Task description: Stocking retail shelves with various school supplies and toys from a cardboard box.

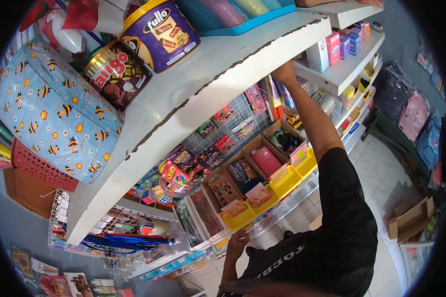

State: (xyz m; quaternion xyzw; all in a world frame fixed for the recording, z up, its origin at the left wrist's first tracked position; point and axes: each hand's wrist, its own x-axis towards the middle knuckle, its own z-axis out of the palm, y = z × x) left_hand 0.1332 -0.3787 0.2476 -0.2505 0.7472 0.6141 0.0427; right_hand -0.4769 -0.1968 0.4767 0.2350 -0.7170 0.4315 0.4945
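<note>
My right arm stretches up to the white shelf unit, and my right hand [285,73] is partly hidden behind the chipped edge of the top shelf [223,80]. Whatever its fingers touch cannot be seen. Hanging packets in shiny wrap [273,92] are just below it. Low in front of my body, my left hand [238,240] is loosely curled with nothing visible in it. It is near the yellow plastic bins [239,221], which have pink printed packets [258,193] in them. Behind the bins stand open cardboard boxes, one with a pink item [266,161] inside.
A purple wafer tub [163,33], a brown wafer tub [117,74] and a bee-patterned bag [59,111] stand on the top shelf. Small boxes [333,48] line a shelf at the right. Card games [176,172] hang below. Wrapped backpacks [414,115] and an open carton [410,221] are farther right.
</note>
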